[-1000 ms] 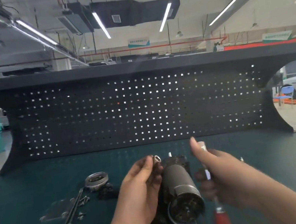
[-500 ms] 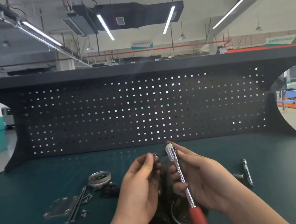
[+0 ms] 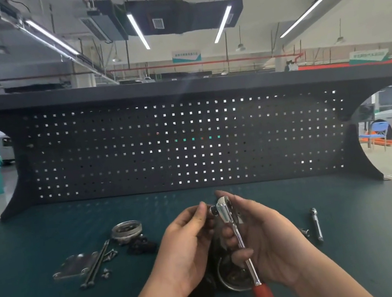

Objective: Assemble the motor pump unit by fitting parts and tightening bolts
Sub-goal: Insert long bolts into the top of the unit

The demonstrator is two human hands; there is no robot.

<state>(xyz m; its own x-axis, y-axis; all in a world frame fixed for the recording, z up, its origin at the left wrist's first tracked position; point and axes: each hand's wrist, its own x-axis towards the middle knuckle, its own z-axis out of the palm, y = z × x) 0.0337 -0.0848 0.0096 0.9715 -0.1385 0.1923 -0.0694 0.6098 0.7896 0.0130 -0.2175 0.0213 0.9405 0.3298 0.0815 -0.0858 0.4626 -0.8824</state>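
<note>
My right hand (image 3: 263,238) grips a chrome ratchet wrench (image 3: 237,236) with a red handle, its head raised near my fingertips. My left hand (image 3: 186,242) pinches a small silver socket (image 3: 212,210) against the side of the ratchet head. Below and between my hands lies the cylindrical motor body (image 3: 229,275) on the green bench mat, mostly hidden; only its open round end shows. To the left lie a round metal cap (image 3: 126,229), a flat metal plate (image 3: 76,265), two long bolts (image 3: 96,264) and small screws (image 3: 106,273).
A black part (image 3: 141,245) sits beside the round cap. A chrome extension bar (image 3: 316,224) and a small fitting (image 3: 305,231) lie to the right of my hands. A dark pegboard (image 3: 189,144) closes the back of the bench.
My right hand brought the ratchet in from the right and raised its head. My left hand now holds the socket against that head. The view has shifted slightly.
</note>
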